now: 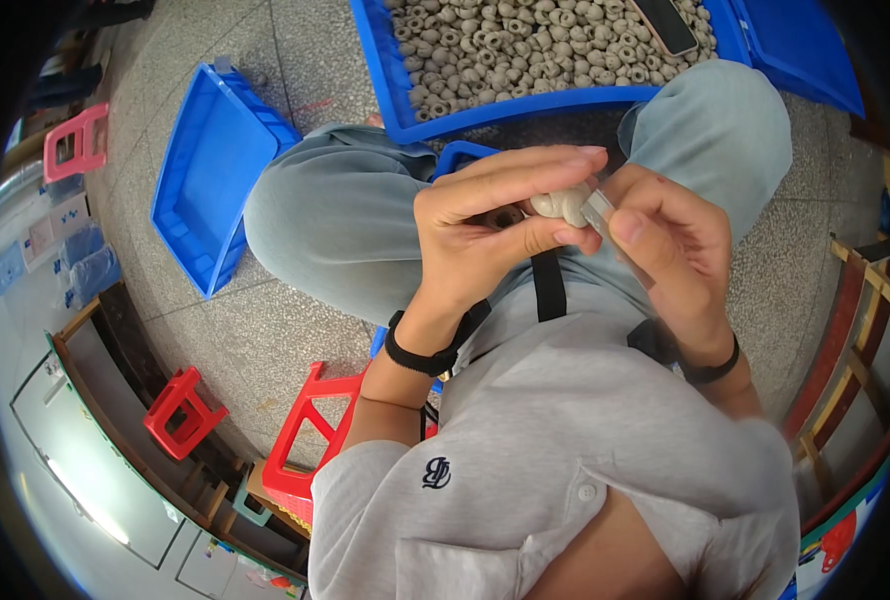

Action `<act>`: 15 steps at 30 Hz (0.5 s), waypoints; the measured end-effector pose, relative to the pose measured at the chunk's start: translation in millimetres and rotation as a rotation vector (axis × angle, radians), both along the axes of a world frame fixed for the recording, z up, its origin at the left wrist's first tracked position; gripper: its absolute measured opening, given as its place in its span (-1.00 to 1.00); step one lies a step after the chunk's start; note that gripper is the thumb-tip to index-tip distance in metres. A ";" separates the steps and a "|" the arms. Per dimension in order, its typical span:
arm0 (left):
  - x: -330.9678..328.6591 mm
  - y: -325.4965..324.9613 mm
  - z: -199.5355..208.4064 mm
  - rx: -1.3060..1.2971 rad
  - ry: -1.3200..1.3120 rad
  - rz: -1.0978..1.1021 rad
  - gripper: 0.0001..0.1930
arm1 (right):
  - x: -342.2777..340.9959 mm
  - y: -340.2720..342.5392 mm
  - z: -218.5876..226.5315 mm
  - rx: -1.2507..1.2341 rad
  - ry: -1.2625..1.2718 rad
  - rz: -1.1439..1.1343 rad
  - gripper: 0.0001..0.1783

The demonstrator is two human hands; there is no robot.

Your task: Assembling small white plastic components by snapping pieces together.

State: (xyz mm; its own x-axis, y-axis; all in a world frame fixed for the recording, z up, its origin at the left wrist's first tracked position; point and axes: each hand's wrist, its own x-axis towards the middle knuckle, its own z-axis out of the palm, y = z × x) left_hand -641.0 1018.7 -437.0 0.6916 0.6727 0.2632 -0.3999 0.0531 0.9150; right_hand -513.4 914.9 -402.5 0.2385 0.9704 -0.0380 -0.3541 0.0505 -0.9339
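Observation:
In front of my lap, my left hand (475, 215) pinches a small rounded grey clay-like piece (563, 205) between thumb and fingers. Another hollow piece (505, 218) seems to sit further back in the same palm, partly hidden. My right hand (677, 240) is closed on a thin, flat, pale strip-like tool (597, 208), its tip against or very close to the piece. Most of the tool is covered by my fingers. Beyond my hands, a big blue crate (397, 105) holds a heap of similar grey hollow pieces (515, 55).
A dark phone (667, 28) lies on the heap. An empty-looking blue bin (210, 165) stands tilted on the speckled floor at left. Red plastic stools (300, 430) are behind my left elbow, and a pink stool (77, 142) is farther left. A wooden frame (845, 345) stands at right.

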 end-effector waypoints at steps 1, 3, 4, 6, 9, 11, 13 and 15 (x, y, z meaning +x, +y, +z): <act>0.1 -0.8 1.2 -0.028 0.001 -0.001 -0.62 | -0.2 -0.1 0.2 -0.007 0.010 -0.005 -0.89; 0.3 -1.5 1.2 -0.056 0.002 -0.003 -0.62 | -0.4 -0.5 -0.8 -0.004 0.007 -0.007 -0.90; 0.5 -1.2 0.6 -0.036 0.001 0.003 -0.63 | -0.4 -0.4 -1.2 0.001 0.005 -0.008 -0.90; 1.4 -0.4 -0.4 -0.017 0.001 0.009 -0.63 | 0.9 -0.1 -0.8 -0.001 0.003 -0.002 -0.90; 4.0 1.3 -1.0 0.029 -0.006 0.014 -0.63 | 2.3 1.4 -1.2 -0.004 -0.001 -0.003 -0.90; 2.1 -0.3 2.2 -0.008 -0.006 0.022 -0.65 | -0.5 1.7 1.3 0.004 -0.005 -0.004 -0.90; 1.3 -0.2 2.1 0.009 0.005 0.024 -0.65 | -2.0 1.9 3.6 -0.007 0.016 -0.005 -0.90; 1.8 0.4 0.2 0.024 0.018 0.022 -0.66 | -1.0 1.6 2.1 -0.008 0.015 -0.003 -0.90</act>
State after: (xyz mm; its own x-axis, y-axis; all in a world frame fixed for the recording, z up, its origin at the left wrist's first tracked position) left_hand -639.2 1019.1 -436.8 0.6811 0.6818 0.2671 -0.3846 0.0227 0.9228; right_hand -514.4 916.6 -400.4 0.2409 0.9693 -0.0490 -0.3683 0.0445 -0.9286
